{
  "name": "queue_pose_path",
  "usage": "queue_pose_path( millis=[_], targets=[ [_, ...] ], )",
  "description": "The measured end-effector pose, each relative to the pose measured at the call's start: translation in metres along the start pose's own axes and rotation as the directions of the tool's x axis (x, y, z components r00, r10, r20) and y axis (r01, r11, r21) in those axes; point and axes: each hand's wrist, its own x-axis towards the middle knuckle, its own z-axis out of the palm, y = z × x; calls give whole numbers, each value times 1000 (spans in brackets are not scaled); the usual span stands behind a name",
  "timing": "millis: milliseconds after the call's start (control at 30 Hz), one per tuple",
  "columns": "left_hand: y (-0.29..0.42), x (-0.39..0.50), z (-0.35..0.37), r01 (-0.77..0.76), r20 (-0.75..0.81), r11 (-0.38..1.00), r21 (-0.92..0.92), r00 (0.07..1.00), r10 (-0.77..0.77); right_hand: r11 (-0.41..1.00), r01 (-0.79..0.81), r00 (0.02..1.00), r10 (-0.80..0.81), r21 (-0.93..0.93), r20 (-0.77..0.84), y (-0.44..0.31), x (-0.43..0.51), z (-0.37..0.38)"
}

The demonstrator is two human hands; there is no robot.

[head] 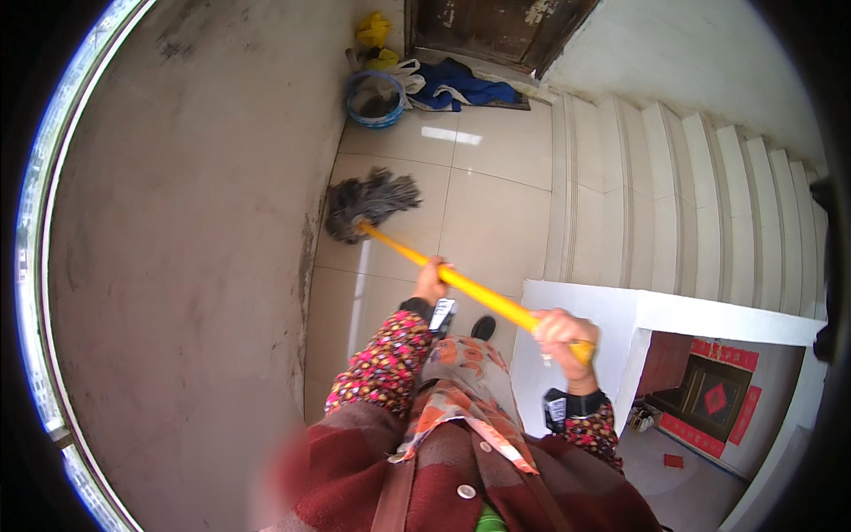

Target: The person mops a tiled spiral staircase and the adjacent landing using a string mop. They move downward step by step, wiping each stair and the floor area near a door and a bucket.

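Note:
A mop's yellow handle [488, 294] runs slantwise across the middle of the view. My left hand [432, 280] is closed around its middle, and my right hand [565, 336] grips it near the top end. At the handle's lower end the grey mop head [372, 203] lies spread on the floor tiles [492, 233], close against the left wall. Floral sleeves and dark wristbands show on both arms, above a patterned apron [465, 366].
A blue basket [375, 120], yellow bags [373, 30] and a blue cloth [459, 86] lie by a worn wooden door [492, 30]. Tiled stairs [638, 199] rise or fall at the right, beside a white parapet [575, 299]. A stained wall [193, 233] borders the left.

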Motion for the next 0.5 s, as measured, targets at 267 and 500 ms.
queue_pose_path(
  millis=[267, 500],
  targets=[
    [26, -10, -35, 29, -138, 991, 129, 990, -11, 979, -122, 973, 150, 162, -177, 11, -52, 26],
    [-90, -18, -17, 137, -248, 820, 556, 969, 7, 987, -160, 812, 131, -1, -568, -25, -159, 14]
  ],
)
